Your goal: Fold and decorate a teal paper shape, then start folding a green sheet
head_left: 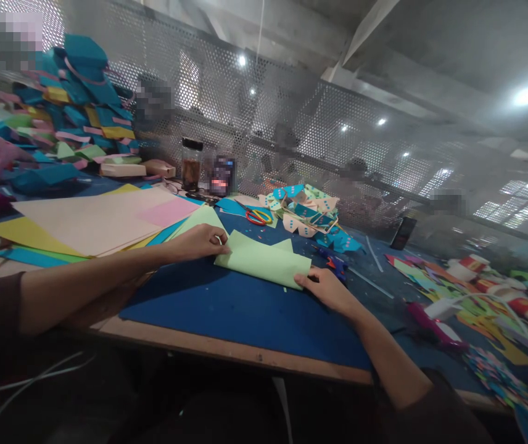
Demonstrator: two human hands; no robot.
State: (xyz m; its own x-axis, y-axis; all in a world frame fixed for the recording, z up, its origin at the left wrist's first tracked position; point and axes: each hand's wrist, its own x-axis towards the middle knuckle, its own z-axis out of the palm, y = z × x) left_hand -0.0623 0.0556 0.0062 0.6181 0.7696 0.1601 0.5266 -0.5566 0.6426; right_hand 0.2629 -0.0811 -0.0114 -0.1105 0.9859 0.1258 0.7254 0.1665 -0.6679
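Note:
A light green sheet of paper (261, 260), folded over on itself, lies on the dark blue mat (245, 320) in front of me. My left hand (203, 240) pinches its left end, thumb and fingers together. At the lower right corner, my right hand (324, 285) grips the same sheet between thumb and fingers. A corner of the paper's under layer sticks up behind the fold. Scissors (258, 216) with red and yellow handles lie just beyond it. To the right of the paper is a blue glue gun (333, 262).
Large coloured sheets (102, 219) are stacked at the left. Cut paper pieces with dots (305, 209) are heaped behind the scissors. A lidded jar (192, 163) stands near the perforated screen. A purple glue gun (437, 327) with a white cable lies at the right.

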